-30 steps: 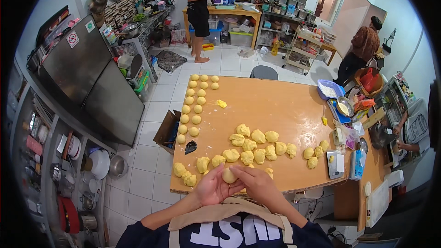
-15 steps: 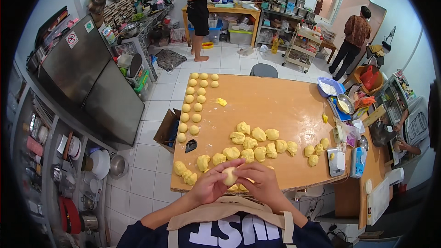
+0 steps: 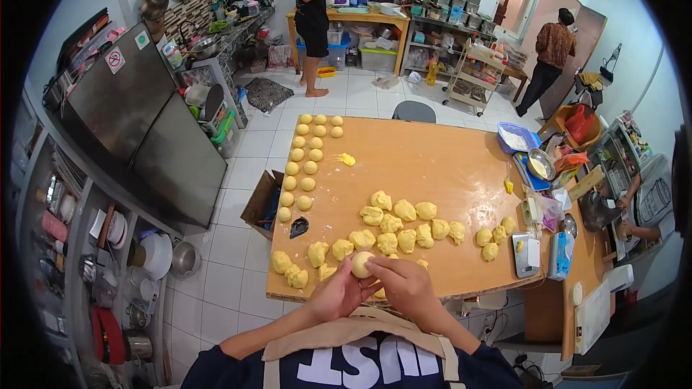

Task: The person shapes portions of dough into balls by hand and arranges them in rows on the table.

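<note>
My left hand [image 3: 337, 292] and my right hand [image 3: 400, 287] meet over the table's near edge, closed around a smooth, pale yellow dough ball [image 3: 362, 265], with my right thumb at its side. Rough lumps of yellow dough [image 3: 391, 222] lie just beyond and beside my hands, and a smaller group [image 3: 490, 251] sits to the right. Smooth round balls [image 3: 308, 184] stand in rows along the left side of the wooden table [image 3: 418, 158], near a yellow smear [image 3: 347, 160] and a dark patch [image 3: 299, 227].
At right are a scale [image 3: 527, 256], a bowl [image 3: 540, 164] and a blue tub [image 3: 513, 137]. A cardboard box [image 3: 259, 202] and steel fridge [image 3: 130, 122] stand left. One person [image 3: 311, 21] stands at the back, another [image 3: 555, 54] by the doorway, a third [image 3: 649, 194] at far right.
My hands have turned and shifted the ball, which now shows higher between my fingers. The person at right back has stepped away toward the doorway.
</note>
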The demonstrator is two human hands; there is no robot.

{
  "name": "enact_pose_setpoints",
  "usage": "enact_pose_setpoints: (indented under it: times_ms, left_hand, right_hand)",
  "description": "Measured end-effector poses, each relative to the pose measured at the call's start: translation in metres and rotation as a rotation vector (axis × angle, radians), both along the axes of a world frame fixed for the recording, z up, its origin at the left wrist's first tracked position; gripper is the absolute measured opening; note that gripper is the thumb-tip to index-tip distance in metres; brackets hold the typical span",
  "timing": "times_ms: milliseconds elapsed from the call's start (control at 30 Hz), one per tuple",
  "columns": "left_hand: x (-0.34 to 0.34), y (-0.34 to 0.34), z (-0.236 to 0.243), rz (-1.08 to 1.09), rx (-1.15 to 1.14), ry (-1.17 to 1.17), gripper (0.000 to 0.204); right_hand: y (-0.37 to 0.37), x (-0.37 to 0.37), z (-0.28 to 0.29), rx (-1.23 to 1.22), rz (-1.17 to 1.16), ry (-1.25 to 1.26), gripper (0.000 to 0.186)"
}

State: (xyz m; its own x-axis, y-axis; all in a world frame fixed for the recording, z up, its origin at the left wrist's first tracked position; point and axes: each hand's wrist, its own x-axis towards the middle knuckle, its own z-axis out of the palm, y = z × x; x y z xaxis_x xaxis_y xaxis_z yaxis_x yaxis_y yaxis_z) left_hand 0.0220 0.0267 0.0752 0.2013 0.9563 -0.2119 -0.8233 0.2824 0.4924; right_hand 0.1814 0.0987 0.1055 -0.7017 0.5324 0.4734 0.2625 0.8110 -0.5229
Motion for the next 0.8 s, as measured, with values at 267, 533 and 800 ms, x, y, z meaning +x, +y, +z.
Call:
enact_pose_setpoints:
  times_ms: [267, 533, 800]
  left_hand:
    - [-0.006, -0.002, 0.004, 0.013, 0.261, 0.073, 0.046]
    - [-0.021, 0.01, -0.013, -0.198, -0.035, 0.109, 0.053]
    - [-0.017, 0.01, -0.002, -0.129, -0.009, 0.08, 0.053]
  right_hand:
    - [0.004, 0.001, 0.022, -0.148, -0.039, 0.292, 0.028]
    - [0.004, 0.017, 0.033, -0.061, 0.026, 0.029, 0.034]
    - [0.007, 0.031, 0.016, 0.153, 0.067, -0.047, 0.033]
